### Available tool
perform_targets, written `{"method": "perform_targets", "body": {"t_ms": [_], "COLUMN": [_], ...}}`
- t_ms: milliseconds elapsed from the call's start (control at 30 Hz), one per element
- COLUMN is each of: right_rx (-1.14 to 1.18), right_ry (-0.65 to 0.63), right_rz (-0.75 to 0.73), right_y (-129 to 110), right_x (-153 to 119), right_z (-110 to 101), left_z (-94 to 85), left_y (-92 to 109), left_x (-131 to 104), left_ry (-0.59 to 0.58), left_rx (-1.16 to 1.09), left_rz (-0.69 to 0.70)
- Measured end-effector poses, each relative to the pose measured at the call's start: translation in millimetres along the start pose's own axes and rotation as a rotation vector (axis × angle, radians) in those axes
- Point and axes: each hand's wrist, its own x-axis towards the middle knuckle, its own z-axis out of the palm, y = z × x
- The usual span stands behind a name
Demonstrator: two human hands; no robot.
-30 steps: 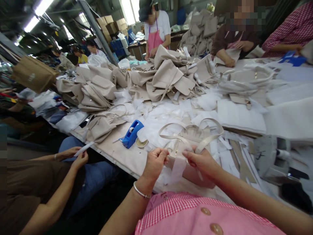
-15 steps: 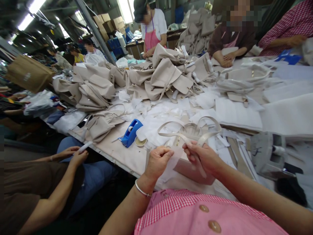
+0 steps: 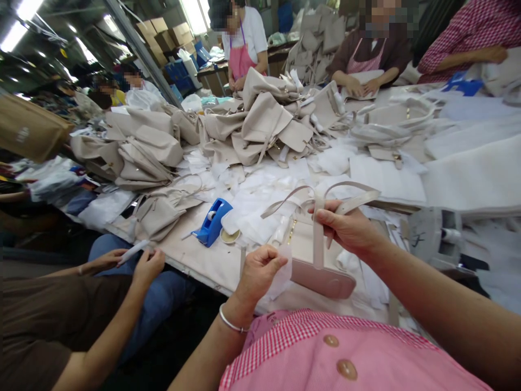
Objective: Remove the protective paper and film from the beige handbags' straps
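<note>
My left hand [image 3: 260, 269], with a bracelet at the wrist, pinches a thin white translucent sheet [image 3: 284, 277] that hangs below its fingers. My right hand [image 3: 342, 225] is closed around pale beige straps [image 3: 318, 239], thumb on top, above a beige bag [image 3: 323, 281]. The bag lies on the table close to my pink apron, its smooth base turned towards me. Gold-coloured hardware [image 3: 292, 231] shows on the bag between my two hands. One strap loops out to the left and another to the right of my right hand.
A blue tape dispenser [image 3: 212, 222] stands left of my hands, a grey dispenser [image 3: 433, 239] at the right. Beige bags [image 3: 264, 122] are heaped behind white sheets [image 3: 260, 190]. White foam [image 3: 476, 179] lies at the right. A co-worker's hands [image 3: 138, 260] hold a white roll at the left.
My right hand has risen a little and moved right, drawing one strap upright over the bag. My left hand still holds the sheet. The view has shifted, and the co-worker's hands at the left have moved.
</note>
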Motion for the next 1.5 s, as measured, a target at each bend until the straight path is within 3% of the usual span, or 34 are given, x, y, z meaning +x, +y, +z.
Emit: {"method": "perform_targets", "body": {"t_ms": [300,533,967,1500], "right_rx": [-0.076,-0.143,-0.118,-0.16], "right_ry": [-0.009,-0.048,-0.032,-0.061], "right_rz": [-0.198,-0.193,-0.221,-0.196], "right_y": [-4,1,2,5], "right_x": [11,9,14,14], "right_z": [10,14,10,11], "left_z": [-0.3,-1.0,-3.0,-5.0], "left_y": [5,8,3,3], "left_x": [-1,0,2,3], "left_ry": [-0.101,-0.094,-0.069,-0.134], "left_rx": [0.061,0.022,0.009,-0.085], "left_rz": [0.013,-0.076,-0.105,-0.156]}}
